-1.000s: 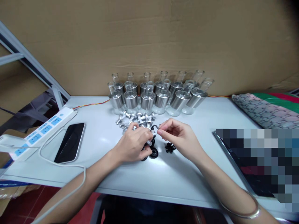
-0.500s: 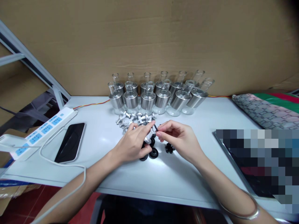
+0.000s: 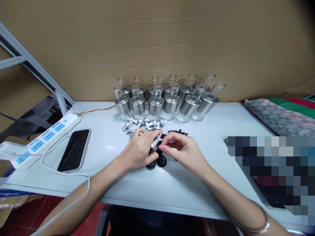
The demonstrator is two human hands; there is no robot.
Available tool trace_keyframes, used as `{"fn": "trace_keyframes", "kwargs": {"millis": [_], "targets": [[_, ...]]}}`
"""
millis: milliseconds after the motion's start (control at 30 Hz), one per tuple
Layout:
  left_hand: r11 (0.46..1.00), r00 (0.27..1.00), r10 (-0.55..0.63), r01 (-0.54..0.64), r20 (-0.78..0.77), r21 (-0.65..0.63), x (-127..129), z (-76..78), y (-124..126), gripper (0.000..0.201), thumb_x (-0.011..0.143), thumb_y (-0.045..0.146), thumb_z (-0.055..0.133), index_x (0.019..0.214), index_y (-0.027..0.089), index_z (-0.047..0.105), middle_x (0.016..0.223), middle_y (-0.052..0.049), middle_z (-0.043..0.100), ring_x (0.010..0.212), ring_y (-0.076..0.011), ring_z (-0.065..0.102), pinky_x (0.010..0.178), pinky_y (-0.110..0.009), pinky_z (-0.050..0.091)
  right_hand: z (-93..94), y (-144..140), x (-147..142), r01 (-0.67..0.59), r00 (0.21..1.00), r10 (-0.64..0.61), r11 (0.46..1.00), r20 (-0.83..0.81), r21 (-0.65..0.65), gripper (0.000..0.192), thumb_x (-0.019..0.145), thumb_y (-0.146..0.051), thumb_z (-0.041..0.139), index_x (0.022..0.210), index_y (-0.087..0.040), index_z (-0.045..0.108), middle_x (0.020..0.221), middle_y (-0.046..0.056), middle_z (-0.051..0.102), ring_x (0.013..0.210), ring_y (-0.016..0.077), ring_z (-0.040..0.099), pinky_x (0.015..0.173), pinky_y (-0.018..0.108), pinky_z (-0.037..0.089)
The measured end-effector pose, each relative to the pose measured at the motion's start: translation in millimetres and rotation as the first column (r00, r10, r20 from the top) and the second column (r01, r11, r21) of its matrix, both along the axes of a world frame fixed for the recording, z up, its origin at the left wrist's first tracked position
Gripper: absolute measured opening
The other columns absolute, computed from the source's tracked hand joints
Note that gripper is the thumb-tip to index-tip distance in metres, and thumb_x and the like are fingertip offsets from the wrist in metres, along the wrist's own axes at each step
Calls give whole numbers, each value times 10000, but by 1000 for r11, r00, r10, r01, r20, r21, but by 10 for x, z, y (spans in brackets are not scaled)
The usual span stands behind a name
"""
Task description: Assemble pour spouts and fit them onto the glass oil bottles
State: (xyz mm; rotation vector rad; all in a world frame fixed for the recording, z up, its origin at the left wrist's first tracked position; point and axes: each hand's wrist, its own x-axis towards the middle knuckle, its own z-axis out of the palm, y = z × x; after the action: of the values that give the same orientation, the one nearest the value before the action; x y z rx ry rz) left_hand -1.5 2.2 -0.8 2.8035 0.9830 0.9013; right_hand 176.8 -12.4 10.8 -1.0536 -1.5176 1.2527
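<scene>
Just in front of the bottles (image 3: 162, 101), our left hand (image 3: 140, 151) and right hand (image 3: 183, 151) both pinch a small silver fitting (image 3: 156, 143), likely light, rigid and slippery, so we'd grip its sides.

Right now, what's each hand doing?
Left hand: closed on a small silver fitting.
Right hand: fingertips pinching at that same fitting.

Brushed, satin-finish metal sleeves wrapped the clear glass bottles (image 3: 155, 104). The small fittings (image 3: 142, 124) looked like bright silvery metal, and the caps (image 3: 161, 161) beside them like matt black rubber or plastic. The table (image 3: 172, 183) was smooth and white, the phone (image 3: 73, 150) glossy black, and the wall (image 3: 157, 42) rough brown cardboard.
</scene>
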Motion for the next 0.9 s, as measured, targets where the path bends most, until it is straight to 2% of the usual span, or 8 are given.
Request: {"fn": "trace_keyframes", "kwargs": {"millis": [100, 300, 467, 533, 667, 767, 900], "targets": [[1000, 1000, -11, 10, -10, -26, 6, 13, 0, 447, 811, 164, 450, 1242, 159, 330, 978, -70, 658, 813, -192, 617, 826, -345, 362, -15, 7, 5, -1, 1000, 1, 1000, -4, -3, 158, 696, -275, 702, 681, -181, 576, 679, -1, 623, 619, 119, 585, 621, 261, 512], [999, 1000, -15, 15, -11, -38, 3, 9, 1, 510, 806, 161, 451, 1293, 181, 302, 1033, -83, 647, 861, -206, 612, 852, -360, 363, 12, 8, -5, 19, 997, -20, 1000, -81, -17, 207, 677, -226, 706, 749, -201, 514, 703, -21, 569, 627, 106, 550, 643, 263, 502], [999, 999, -8, 10, 46, -32, -7, -12, 1, 744, 769, 126, 454, 1432, 179, 121, 1069, -91, 624, 868, -208, 579, 852, -366, 398, 63, 41, 40, -23, 978, -9, 988, -207, -153, 173, 699, -255, 687, 806, -193, 567, 712, -17, 553, 624, 102, 513, 615, 255, 444], [999, 999, -14, 16, 50, -42, -6, -12, -5, 790, 756, 115, 453, 1450, 181, 81, 1018, -72, 628, 837, -202, 569, 846, -367, 407, 69, 59, 66, -113, 945, 27, 962, -325, -249, 164, 705, -262, 692, 811, -184, 595, 679, -24, 541, 606, 95, 492, 606, 251, 414], [999, 999, -23, 24, 48, -25, 0, -14, -11, 780, 762, 110, 440, 1452, 178, 81, 969, -56, 628, 814, -192, 569, 845, -368, 408, 58, 91, 98, -293, 859, 38, 854, -510, -430, 213, 678, -269, 751, 795, -171, 603, 610, -47, 491, 559, 72, 445, 572, 233, 350], [1000, 999, -27, 26, 41, 1, 0, -20, -2, 745, 775, 119, 434, 1442, 171, 107, 956, -52, 632, 796, -184, 579, 849, -371, 399, 44, 103, 99, -352, 837, 45, 807, -545, -474, 261, 653, -272, 792, 777, -167, 588, 603, -51, 494, 538, 64, 429, 558, 230, 319], [1000, 999, -25, 24, 25, 7, -4, -15, 7, 686, 778, 129, 440, 1410, 154, 175, 926, -46, 643, 778, -182, 590, 847, -363, 383, 23, 103, 99, -366, 830, 39, 792, -557, -489, 305, 636, -269, 816, 783, -172, 567, 606, -56, 497, 526, 56, 409, 550, 225, 300]]}}
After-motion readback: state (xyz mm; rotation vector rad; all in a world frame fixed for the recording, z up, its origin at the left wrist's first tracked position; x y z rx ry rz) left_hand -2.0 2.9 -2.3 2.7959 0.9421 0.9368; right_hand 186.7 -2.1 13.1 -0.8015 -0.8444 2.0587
